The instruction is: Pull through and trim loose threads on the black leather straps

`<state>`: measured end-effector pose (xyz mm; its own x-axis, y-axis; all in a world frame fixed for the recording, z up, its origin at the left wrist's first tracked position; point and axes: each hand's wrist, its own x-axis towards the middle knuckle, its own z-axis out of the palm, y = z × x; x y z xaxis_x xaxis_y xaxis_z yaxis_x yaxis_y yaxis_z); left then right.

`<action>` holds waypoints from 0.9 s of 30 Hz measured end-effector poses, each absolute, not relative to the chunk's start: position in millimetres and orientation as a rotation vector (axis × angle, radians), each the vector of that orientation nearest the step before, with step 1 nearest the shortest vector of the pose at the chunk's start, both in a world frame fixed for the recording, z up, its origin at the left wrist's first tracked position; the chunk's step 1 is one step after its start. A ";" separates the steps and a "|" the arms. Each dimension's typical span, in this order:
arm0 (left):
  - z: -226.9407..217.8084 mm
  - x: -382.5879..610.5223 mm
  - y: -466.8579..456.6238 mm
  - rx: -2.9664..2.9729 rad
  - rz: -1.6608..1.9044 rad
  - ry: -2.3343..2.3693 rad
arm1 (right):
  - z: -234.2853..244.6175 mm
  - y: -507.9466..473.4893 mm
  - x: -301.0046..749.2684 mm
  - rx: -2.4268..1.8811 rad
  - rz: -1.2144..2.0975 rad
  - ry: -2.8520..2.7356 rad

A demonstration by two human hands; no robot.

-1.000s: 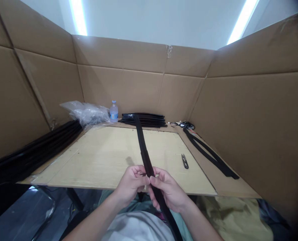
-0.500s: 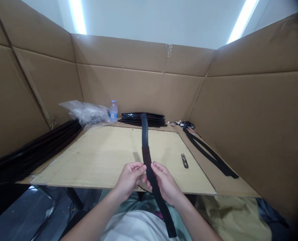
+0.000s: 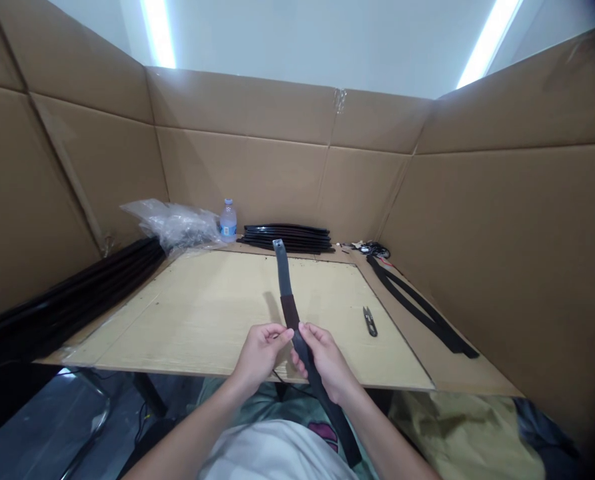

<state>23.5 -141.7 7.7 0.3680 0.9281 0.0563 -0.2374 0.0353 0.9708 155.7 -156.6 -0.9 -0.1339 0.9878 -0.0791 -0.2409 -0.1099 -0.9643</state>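
Both hands pinch a long black sleeve (image 3: pixel 322 389), which runs from over the table down across my lap. From the sleeve's far mouth a flat, smooth dark strip (image 3: pixel 283 272) sticks out, with small holes at its tip. My left hand (image 3: pixel 258 355) grips the sleeve's left edge between thumb and forefinger. On the opposite edge, my right hand (image 3: pixel 330 363) has its thumb on top and its fingers curled beneath. How far the strip reaches inside the sleeve is hidden. Black thread snips (image 3: pixel 370 322) lie on the table to the right.
Cardboard walls (image 3: pixel 247 167) enclose the table (image 3: pixel 177 313). Along the back are a stack of black strips (image 3: pixel 287 238), a water bottle (image 3: pixel 228 221) and clear plastic bags (image 3: pixel 177 223). Long dark pieces (image 3: pixel 77 290) lie left; black sleeve-like bands (image 3: pixel 422 310) lie right.
The smooth strip's far end has dropped toward me and slightly left, off the line of the back stack, so its holed tip shows. Both hands keep their pinch in nearly the same place.
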 end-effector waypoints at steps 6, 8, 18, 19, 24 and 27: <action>4.9 20.6 -138.1 1.185 1.118 0.869 | 2.4 -157.5 155.5 -0.848 1.660 -0.967; 2.7 18.6 -135.4 1.153 1.159 0.874 | 2.9 -158.6 157.0 -0.785 1.720 -0.944; -7.9 18.7 -127.7 1.022 1.211 0.855 | 0.0 -160.4 162.9 -0.808 1.702 -1.023; -8.2 18.6 -127.5 1.037 1.223 0.869 | -0.1 -160.1 162.6 -0.798 1.684 -1.023; -7.5 17.3 -128.2 1.140 1.265 0.958 | 1.9 -162.5 158.9 -0.811 1.656 -0.938; -6.0 17.5 -129.0 1.127 1.245 0.945 | 5.6 -166.4 156.4 -0.890 1.625 -0.913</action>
<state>17.5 -129.0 -6.0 0.1129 0.9924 0.0499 -0.2187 -0.0242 0.9755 156.4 -166.4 5.6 -0.2009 0.9733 -0.1109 -0.4117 -0.1866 -0.8920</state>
